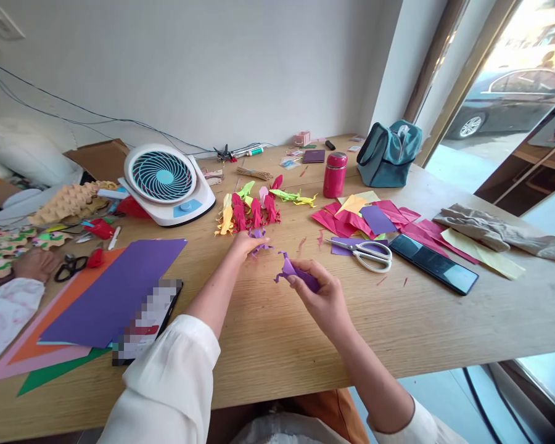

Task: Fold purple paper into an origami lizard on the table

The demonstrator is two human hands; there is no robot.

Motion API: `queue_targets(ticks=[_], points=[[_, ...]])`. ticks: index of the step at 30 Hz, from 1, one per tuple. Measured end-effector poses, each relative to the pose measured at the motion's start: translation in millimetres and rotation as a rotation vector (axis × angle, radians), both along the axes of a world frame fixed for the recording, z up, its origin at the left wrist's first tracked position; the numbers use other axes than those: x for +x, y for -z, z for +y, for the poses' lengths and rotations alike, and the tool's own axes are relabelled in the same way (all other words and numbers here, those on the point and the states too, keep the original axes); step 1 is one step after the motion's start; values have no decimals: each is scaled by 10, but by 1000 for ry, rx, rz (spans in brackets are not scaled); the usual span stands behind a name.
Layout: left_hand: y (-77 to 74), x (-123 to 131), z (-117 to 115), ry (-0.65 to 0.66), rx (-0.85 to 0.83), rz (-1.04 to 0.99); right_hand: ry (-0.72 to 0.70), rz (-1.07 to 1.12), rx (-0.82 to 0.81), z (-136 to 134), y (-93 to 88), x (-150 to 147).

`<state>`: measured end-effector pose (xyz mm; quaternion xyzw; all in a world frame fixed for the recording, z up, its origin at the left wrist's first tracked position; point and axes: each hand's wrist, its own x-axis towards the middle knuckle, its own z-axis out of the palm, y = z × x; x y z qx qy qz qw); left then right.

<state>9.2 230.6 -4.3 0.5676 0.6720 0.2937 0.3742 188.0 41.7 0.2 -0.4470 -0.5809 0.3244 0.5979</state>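
Note:
My right hand pinches a purple origami figure with small bent legs, holding it just above the wooden table. Farther forward, my left hand has its fingers closed on another purple origami figure, partly hidden by the hand. Right behind it stands a group of folded paper figures in red, orange-yellow and green. Two green and yellow ones lie off to the right of that group.
A white fan stands at left behind purple paper sheets and a phone. Scissors, another phone, paper pieces, a red flask and a teal bag are at right. Another person's hand rests far left.

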Motion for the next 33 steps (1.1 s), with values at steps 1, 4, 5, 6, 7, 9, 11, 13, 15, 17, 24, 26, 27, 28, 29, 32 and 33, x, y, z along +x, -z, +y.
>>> queue_targets(ticks=[1,4,5,6,7,9,11,13,15,17,24,26,27,28,29,32,33], points=[[-4,-24,-81,-6,-4,-71,-31,74,-52,12,9,1],[1,-67,-334,3,-14,-276,-114,236,-157,44,30,-10],[10,-69,-418,13,-13,-344,-131,278,-174,53,33,-16],[22,-64,-502,25,-17,-408,-145,316,-190,61,33,-23],[35,-53,-586,37,-22,-468,-157,349,-207,68,33,-30],[58,-19,-751,64,-39,-576,-170,389,-240,80,33,-43],[64,15,-903,89,-59,-661,-173,383,-259,89,38,-56],[46,31,-1028,113,-88,-720,-163,368,-259,95,49,-67],[12,24,-1119,122,-120,-794,-129,366,-243,103,61,-69],[-21,9,-1180,134,-178,-822,-61,396,-221,113,74,-62],[-9,97,-1264,47,-111,-857,-45,387,-247,122,107,-54],[4,125,-1269,62,-123,-907,-65,354,-255,109,98,-78],[6,130,-1270,78,-141,-944,-74,345,-253,101,92,-92],[4,130,-1272,92,-163,-990,-81,340,-247,94,86,-106],[-2,124,-1275,107,-188,-1042,-84,336,-237,87,82,-119],[-39,89,-1289,174,-221,-1155,-63,315,-202,70,87,-141],[-53,76,-1295,212,-216,-1152,-53,307,-196,67,93,-141]])
